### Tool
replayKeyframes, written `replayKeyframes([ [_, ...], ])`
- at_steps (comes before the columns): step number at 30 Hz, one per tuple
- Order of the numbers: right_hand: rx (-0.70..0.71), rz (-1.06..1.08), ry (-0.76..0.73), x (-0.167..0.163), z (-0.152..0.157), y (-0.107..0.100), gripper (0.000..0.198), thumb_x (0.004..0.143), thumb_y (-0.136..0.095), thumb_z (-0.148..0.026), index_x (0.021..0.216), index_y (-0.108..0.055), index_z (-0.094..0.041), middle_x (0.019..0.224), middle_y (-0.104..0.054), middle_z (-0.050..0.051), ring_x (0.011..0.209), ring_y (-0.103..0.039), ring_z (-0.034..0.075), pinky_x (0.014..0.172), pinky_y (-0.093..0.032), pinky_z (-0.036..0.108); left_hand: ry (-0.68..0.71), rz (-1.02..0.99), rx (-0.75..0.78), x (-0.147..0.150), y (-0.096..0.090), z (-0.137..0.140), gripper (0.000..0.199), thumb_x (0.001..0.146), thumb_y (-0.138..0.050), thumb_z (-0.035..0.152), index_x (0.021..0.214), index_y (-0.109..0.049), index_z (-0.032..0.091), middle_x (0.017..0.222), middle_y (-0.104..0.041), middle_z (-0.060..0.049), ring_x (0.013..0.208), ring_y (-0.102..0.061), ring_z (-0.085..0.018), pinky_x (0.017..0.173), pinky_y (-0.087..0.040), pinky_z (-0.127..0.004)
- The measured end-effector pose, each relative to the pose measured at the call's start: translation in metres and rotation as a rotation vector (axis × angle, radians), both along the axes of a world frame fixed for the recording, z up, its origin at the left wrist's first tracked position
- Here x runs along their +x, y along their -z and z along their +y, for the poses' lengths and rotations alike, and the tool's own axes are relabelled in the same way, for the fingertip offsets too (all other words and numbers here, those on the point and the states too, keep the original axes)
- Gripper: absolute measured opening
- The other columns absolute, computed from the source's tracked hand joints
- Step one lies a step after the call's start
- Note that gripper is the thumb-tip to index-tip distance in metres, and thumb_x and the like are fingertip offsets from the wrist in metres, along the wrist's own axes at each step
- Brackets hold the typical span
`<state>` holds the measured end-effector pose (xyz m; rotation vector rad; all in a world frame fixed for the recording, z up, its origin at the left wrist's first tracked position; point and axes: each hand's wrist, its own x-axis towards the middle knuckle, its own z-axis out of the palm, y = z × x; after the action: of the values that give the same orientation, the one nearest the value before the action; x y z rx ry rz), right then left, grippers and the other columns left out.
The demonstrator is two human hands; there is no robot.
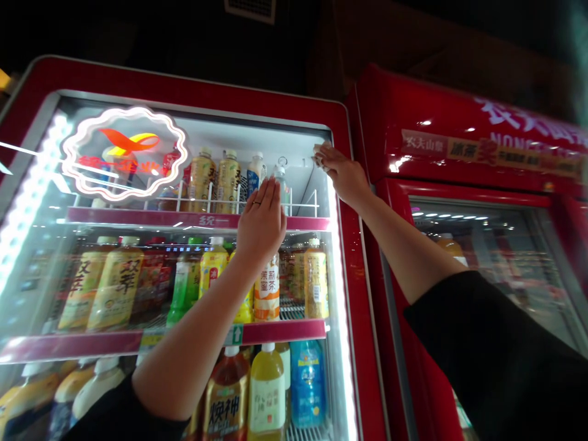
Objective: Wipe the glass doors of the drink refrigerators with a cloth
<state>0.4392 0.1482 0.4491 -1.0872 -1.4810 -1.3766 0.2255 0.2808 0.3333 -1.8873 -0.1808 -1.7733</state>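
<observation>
My left hand (pixel 264 217) lies flat on the glass door (pixel 294 131) of a red-framed drinks cooler, its fingers stretched upward and a ring on one of them. Up at the door's top right corner, my right hand (pixel 342 171) has its fingers bent together against the glass near the frame. A small whitish wad (pixel 324 146) shows at those fingertips; its kind cannot be made out. Behind the glass, close to my left fingertips, stand a clear bottle (pixel 281 177) and a blue-labelled bottle (pixel 255 171) on the top shelf.
A glowing scalloped sign (pixel 126 153) sits at the door's upper left. Several drink bottles fill the shelves inside, among them a blue bottle (pixel 307 383) low down. A second red cooler (pixel 441 147) adjoins on the right. A ceiling vent (pixel 252 8) is overhead.
</observation>
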Motion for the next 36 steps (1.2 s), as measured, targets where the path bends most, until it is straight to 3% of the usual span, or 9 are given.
replayKeyframes([
  [5, 0.001, -0.014, -0.019, -0.005, 0.007, 0.005, 0.050, 0.107, -0.050, -0.022, 0.148, -0.075, -0.036, 0.168, -0.062, -0.005, 0.165, -0.048, 0.027, 0.139, -0.042, 0.058, -0.010, -0.020, 0.019, 0.001, 0.001, 0.000, 0.066, 0.110, -0.039, 0.018, 0.176, -0.040, 0.018, 0.177, -0.050, -0.012, 0.168, -0.045, -0.030, 0.143, -0.037, -0.056],
  [11, -0.075, -0.101, 0.006, 0.025, -0.020, 0.036, 0.052, 0.107, -0.049, -0.023, 0.150, -0.073, -0.037, 0.170, -0.058, -0.007, 0.164, -0.049, 0.025, 0.140, -0.039, 0.056, -0.061, 0.008, 0.002, 0.000, 0.001, -0.002, 0.063, 0.112, -0.034, 0.020, 0.172, -0.044, 0.006, 0.179, -0.044, -0.020, 0.169, -0.042, -0.032, 0.143, -0.035, -0.054],
  [14, -0.003, -0.045, 0.046, 0.035, -0.025, 0.025, 0.053, 0.104, -0.050, -0.020, 0.149, -0.075, -0.034, 0.169, -0.060, -0.005, 0.162, -0.052, 0.027, 0.139, -0.042, 0.056, -0.072, 0.009, -0.004, 0.000, 0.001, -0.003, 0.064, 0.112, -0.033, 0.020, 0.174, -0.041, 0.007, 0.179, -0.044, -0.019, 0.170, -0.042, -0.032, 0.143, -0.035, -0.054],
  [19, 0.133, 0.084, 0.049, 0.023, -0.005, 0.000, 0.051, 0.106, -0.049, -0.019, 0.147, -0.076, -0.035, 0.169, -0.059, -0.005, 0.161, -0.053, 0.027, 0.136, -0.047, 0.057, -0.068, -0.002, 0.017, 0.001, 0.001, 0.000, 0.065, 0.112, -0.035, 0.019, 0.177, -0.038, 0.013, 0.179, -0.046, -0.015, 0.169, -0.043, -0.032, 0.142, -0.038, -0.057],
  [22, 0.068, 0.028, 0.038, 0.015, 0.001, 0.021, 0.049, 0.109, -0.050, -0.023, 0.147, -0.074, -0.040, 0.168, -0.059, -0.010, 0.163, -0.050, 0.025, 0.137, -0.047, 0.054, -0.047, -0.012, 0.024, 0.002, 0.001, 0.003, 0.065, 0.112, -0.036, 0.020, 0.177, -0.037, 0.015, 0.178, -0.047, -0.015, 0.168, -0.044, -0.032, 0.142, -0.038, -0.057],
  [26, -0.080, -0.090, 0.008, 0.017, -0.011, 0.077, 0.055, 0.110, -0.046, -0.023, 0.157, -0.066, -0.041, 0.172, -0.054, -0.011, 0.166, -0.046, 0.024, 0.141, -0.041, 0.053, -0.011, -0.014, 0.010, 0.003, 0.001, 0.003, 0.065, 0.111, -0.037, 0.020, 0.176, -0.040, 0.015, 0.179, -0.047, -0.014, 0.169, -0.043, -0.032, 0.143, -0.037, -0.057],
  [28, -0.105, -0.097, 0.011, 0.020, -0.020, 0.095, 0.053, 0.111, -0.045, -0.025, 0.156, -0.068, -0.039, 0.172, -0.055, -0.011, 0.165, -0.048, 0.024, 0.142, -0.040, 0.054, -0.011, -0.004, -0.007, 0.003, 0.001, 0.002, 0.064, 0.111, -0.037, 0.020, 0.175, -0.041, 0.014, 0.180, -0.045, -0.014, 0.170, -0.041, -0.032, 0.144, -0.035, -0.056],
  [30, -0.090, -0.080, 0.017, 0.023, -0.024, 0.098, 0.052, 0.110, -0.045, -0.026, 0.155, -0.069, -0.038, 0.171, -0.057, -0.010, 0.165, -0.047, 0.027, 0.142, -0.038, 0.057, -0.017, 0.008, -0.026, 0.002, 0.001, 0.000, 0.064, 0.111, -0.037, 0.019, 0.175, -0.041, 0.013, 0.181, -0.044, -0.014, 0.171, -0.040, -0.032, 0.144, -0.034, -0.056],
  [36, 0.031, 0.023, 0.009, 0.008, 0.000, 0.077, 0.057, 0.107, -0.045, -0.020, 0.156, -0.068, -0.040, 0.170, -0.059, -0.008, 0.166, -0.046, 0.029, 0.141, -0.040, 0.058, -0.038, 0.028, -0.038, 0.000, 0.000, -0.003, 0.066, 0.110, -0.036, 0.017, 0.176, -0.038, 0.012, 0.182, -0.042, -0.014, 0.172, -0.038, -0.032, 0.145, -0.032, -0.055],
])
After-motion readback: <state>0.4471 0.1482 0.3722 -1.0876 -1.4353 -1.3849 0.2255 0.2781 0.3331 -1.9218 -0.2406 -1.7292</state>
